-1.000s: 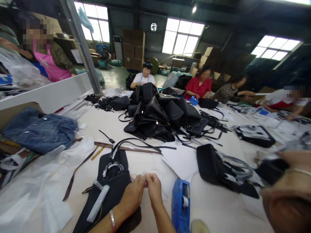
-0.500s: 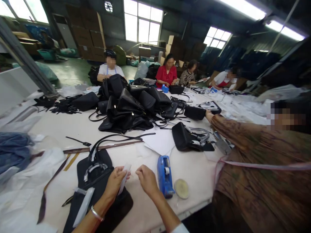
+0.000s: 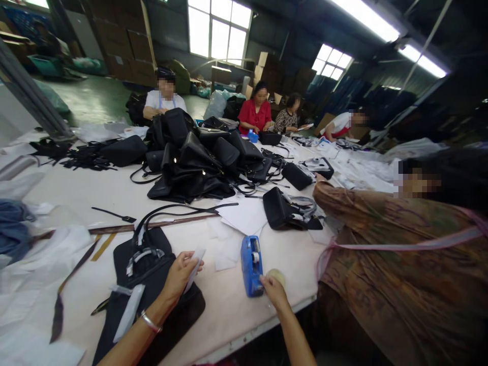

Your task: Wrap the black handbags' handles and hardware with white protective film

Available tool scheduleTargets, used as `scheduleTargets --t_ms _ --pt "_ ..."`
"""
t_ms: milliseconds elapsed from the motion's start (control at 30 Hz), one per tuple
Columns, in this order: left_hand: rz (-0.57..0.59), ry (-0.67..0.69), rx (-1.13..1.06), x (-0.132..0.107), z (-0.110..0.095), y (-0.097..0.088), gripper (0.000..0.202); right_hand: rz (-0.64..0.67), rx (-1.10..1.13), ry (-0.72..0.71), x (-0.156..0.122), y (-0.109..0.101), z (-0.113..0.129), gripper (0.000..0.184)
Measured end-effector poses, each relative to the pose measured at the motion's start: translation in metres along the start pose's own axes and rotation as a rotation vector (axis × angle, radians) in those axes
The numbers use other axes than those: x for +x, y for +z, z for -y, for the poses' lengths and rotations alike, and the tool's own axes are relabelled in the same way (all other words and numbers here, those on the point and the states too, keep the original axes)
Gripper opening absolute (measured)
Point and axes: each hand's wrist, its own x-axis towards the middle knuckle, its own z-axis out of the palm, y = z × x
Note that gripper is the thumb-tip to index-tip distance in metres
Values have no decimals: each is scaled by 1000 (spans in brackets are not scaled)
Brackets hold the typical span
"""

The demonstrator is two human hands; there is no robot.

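At the far left edge, a blue denim garment (image 3: 13, 229) lies bunched on the white table (image 3: 95, 198), with crumpled clear plastic sheets (image 3: 49, 249) just beside it and a dark loose strap (image 3: 66, 284) running across them toward the near edge. Next comes a flat black bag (image 3: 152, 244) with wrapped handles, lying under the person's left forearm. The left hand (image 3: 179, 274), a silver bangle at its wrist, hovers over this bag and pinches a white slip (image 3: 195, 260) upright between thumb and fingers. Beyond it, in the middle of the table, sits a pile of black bags (image 3: 198, 162). Right of the slip, a blue tape dispenser (image 3: 251, 264) stands near the table's front edge. The right hand (image 3: 273, 291) reaches its near end, fingers curled down and touching it, just beside a pale round disc (image 3: 277, 275); I cannot tell whether the fingers grip anything. Farther back lies another black bag (image 3: 280, 211) on white sheets. At the far right, a co-worker in a brown patterned top (image 3: 381, 264) leans over the table.
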Motion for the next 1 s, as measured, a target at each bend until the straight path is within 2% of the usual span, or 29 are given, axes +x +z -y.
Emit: scheduleTargets --t_ms 100,300,467,633,733,900,1000 --pt "62 13 -3 1 4 -3 47 -4 45 3 -1 -2 4 38" --pt "46 16 -27 2 6 -8 48 -33 100 0 -17 -13 5 35" --pt "22 5 -48 1 6 -9 49 37 312 169 -39 -3 -15 38" --pt "35 0 -49 2 5 -8 49 18 249 214 -42 6 -23 34" --pt "22 -1 -62 -1 0 -7 47 -15 138 138 -42 1 -20 26" --pt "12 19 -89 -3 -5 -7 40 -94 -318 -168 -48 -5 -19 15" --pt "2 38 -114 -2 -4 -8 38 -13 -271 -239 -50 11 5 22"
